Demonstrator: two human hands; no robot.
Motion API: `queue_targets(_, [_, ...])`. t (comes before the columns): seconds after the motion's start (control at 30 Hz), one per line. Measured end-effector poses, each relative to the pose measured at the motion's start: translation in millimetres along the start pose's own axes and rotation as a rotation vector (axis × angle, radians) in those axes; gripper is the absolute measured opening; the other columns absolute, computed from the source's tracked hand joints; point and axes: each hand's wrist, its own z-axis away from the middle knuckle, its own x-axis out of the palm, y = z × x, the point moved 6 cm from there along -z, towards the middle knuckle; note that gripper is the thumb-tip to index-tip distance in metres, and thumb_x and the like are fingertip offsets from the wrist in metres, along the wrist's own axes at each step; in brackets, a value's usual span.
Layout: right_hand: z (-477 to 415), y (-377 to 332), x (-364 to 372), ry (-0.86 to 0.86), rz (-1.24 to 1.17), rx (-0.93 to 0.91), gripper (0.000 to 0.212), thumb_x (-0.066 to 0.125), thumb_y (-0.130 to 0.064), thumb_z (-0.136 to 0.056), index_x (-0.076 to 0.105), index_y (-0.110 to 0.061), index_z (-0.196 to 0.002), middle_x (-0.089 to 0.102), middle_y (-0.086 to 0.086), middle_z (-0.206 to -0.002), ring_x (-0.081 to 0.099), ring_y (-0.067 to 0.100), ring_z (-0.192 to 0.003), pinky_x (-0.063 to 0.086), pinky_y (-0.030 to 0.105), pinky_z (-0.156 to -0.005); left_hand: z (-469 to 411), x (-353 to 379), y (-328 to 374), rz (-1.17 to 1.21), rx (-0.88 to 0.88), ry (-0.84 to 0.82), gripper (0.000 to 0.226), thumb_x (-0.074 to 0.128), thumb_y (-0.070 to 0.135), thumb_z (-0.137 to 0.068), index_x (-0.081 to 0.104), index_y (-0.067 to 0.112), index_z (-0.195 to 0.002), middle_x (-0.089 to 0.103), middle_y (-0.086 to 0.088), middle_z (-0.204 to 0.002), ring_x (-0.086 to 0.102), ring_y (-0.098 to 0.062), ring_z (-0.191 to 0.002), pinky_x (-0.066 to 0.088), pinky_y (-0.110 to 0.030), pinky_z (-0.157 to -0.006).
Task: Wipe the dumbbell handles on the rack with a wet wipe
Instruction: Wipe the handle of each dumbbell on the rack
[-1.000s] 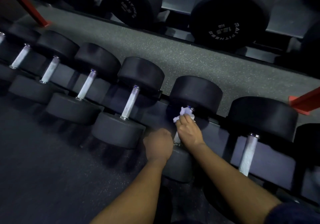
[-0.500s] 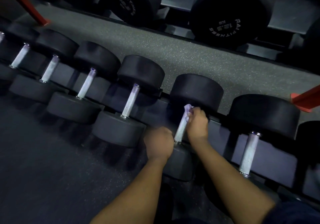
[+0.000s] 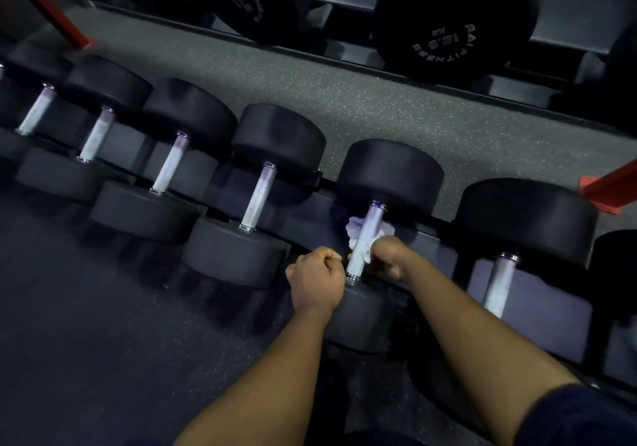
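- the wet wipe [image 3: 355, 230] is a crumpled white wad wrapped behind the handle [image 3: 366, 235], showing on both sides of the bar around its middle.
- that handle is a pale knurled bar belonging to the dumbbell [image 3: 389, 170] that lies fifth from the left among those in view, low and centre in the head view; its black heads sit at the far and near ends.
- the right hand [image 3: 391, 259] is just right of the bar's lower half, fingers curled and clutching the wipe against the bar.
- the left hand [image 3: 317, 276] is clenched into a fist just left of the bar's near end, above the near head; nothing shows inside it, and i cannot tell whether it touches the bar.
- the dumbbell rests on the sloped rack [image 3: 537, 294], in a row with its neighbours.
- one neighbouring handle [image 3: 258, 197] lies to the left, another [image 3: 499, 283] to the right, both bare.
- a speckled grey surface [image 3: 344, 101] runs behind the row.
- a red beam [image 3: 610, 183] juts in at the right edge.
- above, a larger black dumbbell head marked 12.5 [image 3: 455, 21] sits on another tier.
- a dark sleeve [image 3: 586, 418] covers the right upper arm.
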Motion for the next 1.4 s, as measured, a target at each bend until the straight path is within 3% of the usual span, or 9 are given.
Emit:
queue_targets(0.13, [-6.1, -30.1, -11.2, 0.133, 0.559, -0.141, 0.042, 0.061, -0.004, -0.08, 0.063, -0.013, -0.121, 0.058, -0.008, -0.122, 0.057, 0.017, -0.108, 0.046, 0.023, -0.088, 0.5, -0.3, -0.5, -0.01, 0.003, 0.0, 0.019, 0.051, 0.016, -0.086, 0.069, 0.024, -0.085, 0.07, 0.002, -0.083, 0.057, -0.019, -0.092, 0.029, -0.031, -0.093])
queue_targets(0.27, [-11.1, -30.0, -9.2, 0.258, 0.063, -0.186, 0.038, 0.064, -0.009, -0.072, 0.053, 0.002, -0.106, 0.066, 0.002, -0.08, 0.067, 0.023, -0.075, 0.047, 0.016, -0.055, 0.1, 0.7, 0.4, -0.017, 0.0, -0.003, 0.02, 0.051, 0.016, -0.086, 0.069, 0.025, -0.084, 0.07, 0.002, -0.084, 0.057, -0.019, -0.092, 0.031, -0.033, -0.094])
queue_targets(0.37, [-1.1, -15.1, 0.0, 0.38, -0.279, -0.264, 0.023, 0.05, -0.028, -0.09, 0.057, -0.01, -0.103, 0.072, 0.006, -0.083, 0.068, 0.025, -0.075, 0.056, 0.033, -0.074, -0.4, 0.1, 1.1, -0.017, 0.0, 0.002, 0.019, 0.052, 0.017, -0.085, 0.069, 0.024, -0.084, 0.07, 0.002, -0.083, 0.058, -0.02, -0.092, 0.033, -0.033, -0.095])
queue_targets(0.5, [8.4, 14.1, 1.0, 0.397, -0.095, -0.196, 0.036, 0.039, -0.045, -0.088, 0.059, -0.02, -0.105, 0.07, 0.001, -0.101, 0.066, 0.02, -0.086, 0.054, 0.036, -0.084, -0.5, -1.0, 1.0, -0.016, 0.006, 0.008, 0.019, 0.053, 0.016, -0.086, 0.07, 0.024, -0.085, 0.07, 0.002, -0.085, 0.058, -0.02, -0.091, 0.034, -0.034, -0.096])
queue_targets(0.73, [25.1, 14.9, -1.5, 0.079, -0.143, 0.067, 0.026, 0.038, 0.0, -0.094, 0.058, -0.01, -0.081, 0.063, 0.005, -0.062, 0.057, 0.015, -0.05, 0.047, 0.028, -0.06, 0.5, 0.3, 0.2, -0.012, -0.009, -0.003, 0.02, 0.052, 0.018, -0.087, 0.069, 0.025, -0.085, 0.069, 0.002, -0.082, 0.056, -0.019, -0.091, 0.029, -0.032, -0.093])
queue_targets(0.87, [23.0, -18.3, -5.7, 0.31, -0.225, -0.126, 0.023, 0.037, -0.017, -0.097, 0.06, -0.017, -0.094, 0.074, 0.008, -0.079, 0.071, 0.023, -0.065, 0.055, 0.029, -0.06, 1.4, -1.3, 1.9, -0.013, -0.008, -0.007, 0.02, 0.052, 0.016, -0.087, 0.069, 0.025, -0.085, 0.069, 0.003, -0.083, 0.057, -0.018, -0.091, 0.03, -0.031, -0.092])
queue_targets(1.0, [47.3, -19.4, -2.5, 0.636, 0.129, -0.289, 0.026, 0.048, -0.016, -0.093, 0.057, -0.009, -0.116, 0.065, 0.022, -0.108, 0.061, 0.038, -0.099, 0.047, 0.036, -0.08, 0.6, -1.3, 1.5, -0.016, -0.001, -0.003, 0.019, 0.053, 0.017, -0.086, 0.07, 0.025, -0.084, 0.071, 0.0, -0.084, 0.06, -0.023, -0.09, 0.038, -0.036, -0.095])
queue_targets(1.2, [45.4, 0.1, -3.1, 0.551, 0.25, -0.181, 0.031, 0.049, -0.025, -0.094, 0.062, 0.001, -0.106, 0.065, 0.021, -0.111, 0.059, 0.035, -0.105, 0.042, 0.031, -0.076, 0.8, -1.1, 2.1, -0.024, 0.001, 0.001, 0.02, 0.052, 0.016, -0.087, 0.07, 0.025, -0.085, 0.071, 0.0, -0.085, 0.06, -0.022, -0.092, 0.036, -0.035, -0.096])
queue_targets(1.4, [40.6, 20.7, -5.4, 0.439, 0.098, -0.147, 0.017, 0.059, -0.026, -0.081, 0.065, -0.012, -0.073, 0.07, 0.006, -0.077, 0.067, 0.026, -0.078, 0.055, 0.036, -0.071, -0.4, -0.2, 1.4, -0.022, 0.012, 0.007, 0.02, 0.051, 0.016, -0.087, 0.069, 0.026, -0.083, 0.07, 0.003, -0.083, 0.058, -0.02, -0.092, 0.03, -0.033, -0.096])
